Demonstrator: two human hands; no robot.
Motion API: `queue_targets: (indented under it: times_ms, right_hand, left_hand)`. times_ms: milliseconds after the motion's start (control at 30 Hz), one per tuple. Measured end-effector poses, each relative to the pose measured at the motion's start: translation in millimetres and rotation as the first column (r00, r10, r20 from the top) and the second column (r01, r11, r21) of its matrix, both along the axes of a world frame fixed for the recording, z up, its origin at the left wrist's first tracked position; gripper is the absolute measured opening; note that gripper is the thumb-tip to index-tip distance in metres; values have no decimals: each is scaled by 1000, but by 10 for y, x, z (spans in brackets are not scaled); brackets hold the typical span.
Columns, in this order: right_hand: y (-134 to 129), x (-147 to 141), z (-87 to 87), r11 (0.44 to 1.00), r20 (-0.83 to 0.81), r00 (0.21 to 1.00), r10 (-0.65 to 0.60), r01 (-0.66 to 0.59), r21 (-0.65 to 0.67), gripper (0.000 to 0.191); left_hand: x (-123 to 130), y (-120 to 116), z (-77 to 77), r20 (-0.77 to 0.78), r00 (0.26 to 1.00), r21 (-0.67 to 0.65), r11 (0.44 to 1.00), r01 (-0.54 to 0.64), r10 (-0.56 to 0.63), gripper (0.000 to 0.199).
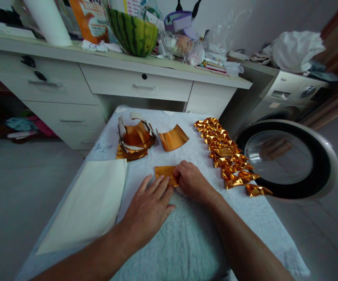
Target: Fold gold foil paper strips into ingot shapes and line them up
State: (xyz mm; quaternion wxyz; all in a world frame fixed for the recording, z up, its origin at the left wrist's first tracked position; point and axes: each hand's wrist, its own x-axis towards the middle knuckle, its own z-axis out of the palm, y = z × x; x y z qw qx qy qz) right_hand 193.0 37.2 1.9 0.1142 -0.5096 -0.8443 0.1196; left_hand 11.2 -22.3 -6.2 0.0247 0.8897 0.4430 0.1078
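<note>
A small sheet of gold foil paper point(165, 171) lies on the cloth-covered table in front of me. My left hand point(152, 199) rests on its near left part, fingers stretched out and flat. At the sheet's right end, my right hand point(190, 179) pinches the edge between curled fingers. Beyond it lies a loose, curved gold sheet point(174, 137). A curled stack of gold and white paper sheets point(136, 134) sits to its left. Along the table's right side run rows of folded gold paper pieces point(223, 150), with a single folded piece point(258, 190) nearest me.
White paper point(89, 203) covers part of the table's left side. Behind stands a counter with drawers point(139, 84), bearing half a watermelon point(132, 33), an orange bag point(91, 19) and plastic bags. A washing machine's open round door point(286, 158) stands close to the table's right edge.
</note>
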Motion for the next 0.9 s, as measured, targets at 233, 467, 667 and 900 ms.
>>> queue_targets:
  times_ms: [233,467,667,900]
  right_hand:
    - [-83,-88,102,996,84,993,-85,86,-7,6]
    - [-186,-245,85,977,131,969,-211,208,43,47]
    - [-201,-255,110,973,133,963,-233,231,31,50]
    - [-90,39,170,956,177,944,-279,290,-39,68]
  left_hand:
    - [8,-107,-1,-54,996,76,995,-62,66,38]
    - [3,-155,-34,-82,993,131,989,-75,86,42]
    - [12,-165,-38,-126,987,198,977,-76,102,41]
    - [19,-179,-25,-120,983,223,969,-107,136,37]
